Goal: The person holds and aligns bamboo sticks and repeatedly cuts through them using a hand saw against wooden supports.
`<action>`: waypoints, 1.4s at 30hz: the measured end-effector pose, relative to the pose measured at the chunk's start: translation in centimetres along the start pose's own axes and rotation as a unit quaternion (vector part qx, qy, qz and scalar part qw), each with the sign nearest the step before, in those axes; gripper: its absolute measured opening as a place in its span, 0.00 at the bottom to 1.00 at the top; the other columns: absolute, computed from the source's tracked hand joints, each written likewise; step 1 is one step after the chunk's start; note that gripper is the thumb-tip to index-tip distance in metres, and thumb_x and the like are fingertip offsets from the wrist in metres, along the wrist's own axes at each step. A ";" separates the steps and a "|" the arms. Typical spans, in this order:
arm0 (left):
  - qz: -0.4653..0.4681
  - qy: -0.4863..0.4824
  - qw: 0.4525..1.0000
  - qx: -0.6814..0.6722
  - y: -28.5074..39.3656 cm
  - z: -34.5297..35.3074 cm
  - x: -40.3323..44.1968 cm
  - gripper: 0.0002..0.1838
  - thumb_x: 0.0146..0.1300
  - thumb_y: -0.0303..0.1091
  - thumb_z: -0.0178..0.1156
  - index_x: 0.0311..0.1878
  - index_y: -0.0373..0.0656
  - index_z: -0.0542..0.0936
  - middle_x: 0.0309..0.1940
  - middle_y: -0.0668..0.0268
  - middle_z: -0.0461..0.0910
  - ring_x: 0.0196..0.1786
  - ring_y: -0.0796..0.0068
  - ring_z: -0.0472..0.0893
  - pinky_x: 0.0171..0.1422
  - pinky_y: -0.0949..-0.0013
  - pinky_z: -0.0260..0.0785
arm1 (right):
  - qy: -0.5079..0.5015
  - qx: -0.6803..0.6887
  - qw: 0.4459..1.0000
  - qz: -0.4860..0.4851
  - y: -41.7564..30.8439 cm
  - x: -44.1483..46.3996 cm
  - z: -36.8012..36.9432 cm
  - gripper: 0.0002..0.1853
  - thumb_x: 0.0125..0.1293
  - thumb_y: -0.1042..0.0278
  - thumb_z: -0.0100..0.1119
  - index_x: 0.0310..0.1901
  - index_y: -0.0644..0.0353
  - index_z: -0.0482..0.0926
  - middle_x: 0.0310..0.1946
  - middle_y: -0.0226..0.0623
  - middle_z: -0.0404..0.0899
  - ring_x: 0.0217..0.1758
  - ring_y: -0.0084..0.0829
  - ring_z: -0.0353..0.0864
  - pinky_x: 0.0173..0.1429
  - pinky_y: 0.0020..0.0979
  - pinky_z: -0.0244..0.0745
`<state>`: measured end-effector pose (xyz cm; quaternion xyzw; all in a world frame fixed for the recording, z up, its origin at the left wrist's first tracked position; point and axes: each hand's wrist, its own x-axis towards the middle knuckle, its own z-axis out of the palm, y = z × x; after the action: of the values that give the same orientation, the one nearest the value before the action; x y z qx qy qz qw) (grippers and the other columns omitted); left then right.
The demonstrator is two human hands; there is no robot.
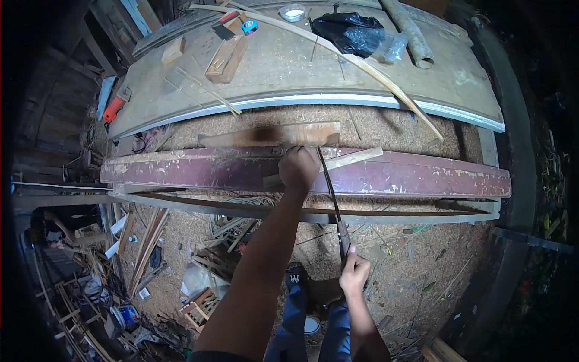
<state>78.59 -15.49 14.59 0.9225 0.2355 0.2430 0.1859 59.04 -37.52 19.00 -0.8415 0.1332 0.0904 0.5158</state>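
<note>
My left hand [300, 170] is closed in a fist over a pale wooden strip [356, 158] lying slantwise across a worn purple-painted beam [410, 175]. Its fingertips are hidden beneath the fist. Lower down, my right hand [354, 274] is wrapped around the handle of a long, narrow-bladed tool [330, 187], perhaps a handsaw seen edge-on. The dark blade runs up past the beam's front edge, crossing the strip just right of my left fist. Behind the fist, a wooden board [271, 134] with shaped ends rests along the beam's far side.
A large panel [289, 69] carries a wooden box [226, 59], a blue tape measure [249, 26], a black plastic bag [347, 33] and a long bent strip. An orange power tool [116, 105] is at left. Offcuts [151, 247] and shavings cover the floor. Another person's arm [57, 223] shows far left.
</note>
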 end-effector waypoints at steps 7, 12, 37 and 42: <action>0.031 0.026 0.999 0.017 0.0 -0.1 -0.3 0.18 0.63 0.33 0.57 0.17 0.40 0.80 0.18 0.52 0.81 0.21 0.50 0.83 0.29 0.53 0.79 | -0.038 0.048 0.998 0.014 -5.4 -1.1 -2.6 0.30 0.80 0.61 0.54 0.17 0.66 0.68 0.12 0.25 0.59 0.19 0.16 0.54 0.23 0.33 0.47; 0.042 0.051 0.998 0.011 -0.1 0.1 -0.4 0.18 0.63 0.33 0.57 0.16 0.41 0.80 0.17 0.52 0.81 0.20 0.51 0.83 0.26 0.54 0.78 | 0.002 0.015 1.000 -0.014 -6.9 0.5 -2.1 0.26 0.79 0.62 0.55 0.20 0.68 0.70 0.13 0.29 0.57 0.21 0.18 0.55 0.24 0.35 0.50; 0.021 0.022 0.999 0.017 -0.3 0.2 0.2 0.18 0.64 0.34 0.57 0.18 0.41 0.80 0.19 0.50 0.81 0.21 0.48 0.83 0.29 0.51 0.78 | -0.042 -0.009 0.998 -0.049 -4.0 0.3 -0.5 0.32 0.80 0.56 0.53 0.17 0.69 0.68 0.11 0.27 0.58 0.18 0.18 0.55 0.22 0.36 0.48; 0.037 0.039 0.998 0.021 -0.6 0.4 -0.4 0.19 0.64 0.33 0.56 0.16 0.41 0.80 0.18 0.51 0.81 0.20 0.49 0.83 0.27 0.53 0.78 | -0.045 -0.022 0.999 -0.012 -6.9 5.1 1.4 0.32 0.80 0.57 0.54 0.17 0.69 0.68 0.11 0.27 0.58 0.18 0.19 0.56 0.22 0.36 0.48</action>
<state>78.35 -15.30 13.86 0.9239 0.2134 0.2809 0.1482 66.02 -33.96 22.77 -0.8492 0.0975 0.1253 0.5036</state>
